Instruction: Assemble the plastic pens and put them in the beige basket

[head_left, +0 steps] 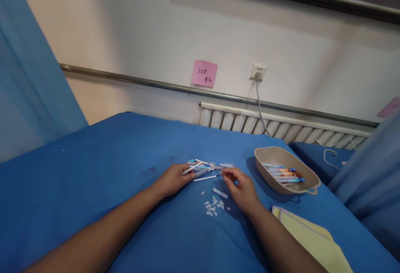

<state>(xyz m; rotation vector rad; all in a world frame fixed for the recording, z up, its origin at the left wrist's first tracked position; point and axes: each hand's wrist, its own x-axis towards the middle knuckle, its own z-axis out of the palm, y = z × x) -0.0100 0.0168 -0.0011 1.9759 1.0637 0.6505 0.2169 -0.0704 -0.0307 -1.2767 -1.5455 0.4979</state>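
Note:
My left hand [175,180] is closed around a white pen refill [191,169] and what looks like a clear pen barrel [201,173]. Opposite it, my right hand [242,189] has thumb and forefinger brought together; anything between those fingertips is too small to make out. A pile of pens and pen parts [226,165] lies just beyond both hands. Between them, another white refill with a dark tip [204,178] rests on the blue sheet. Nearer to me are a short whitish tube [220,193] and several small white pieces [210,207], scattered loosely.
To the right stands a tan plastic basket [313,180] with several pens inside. A folded yellow cloth [309,235] lies in front of it. The blue-covered surface [103,160] ends near a radiator [250,121] and wall. Blue curtains [34,68] hang at both sides.

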